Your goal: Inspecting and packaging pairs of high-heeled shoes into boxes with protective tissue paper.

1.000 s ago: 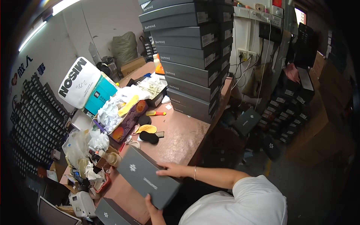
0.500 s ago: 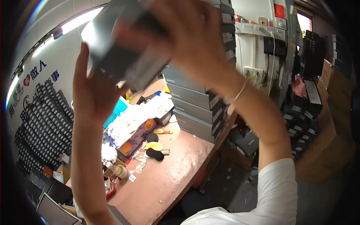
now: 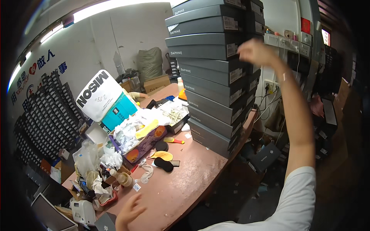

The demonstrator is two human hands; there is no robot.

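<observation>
A tall stack of dark grey shoe boxes (image 3: 210, 90) with white end labels stands on the pinkish table, its top cut off by the upper edge. My right hand (image 3: 256, 53) is raised by the labelled ends of the upper boxes. Its fingers are loosely bent and nothing shows in them; whether they touch a box I cannot tell. Low over the table's near side is my left hand (image 3: 131, 211), empty, with fingers apart. Just beside it, at the lower edge, part of another grey box (image 3: 105, 222) shows.
The table (image 3: 185, 175) carries a patterned open box (image 3: 133, 154) of white paper, a yellow insole (image 3: 162, 155), a black pad (image 3: 163, 164) and a red-yellow handled tool (image 3: 174, 140). Clutter lines its left side. More grey boxes (image 3: 265, 157) lie low at right.
Both hands held a grey box up close before; now neither does. My left hand has dropped to the near table, and my right has moved right beside the stack. The view has shifted.
</observation>
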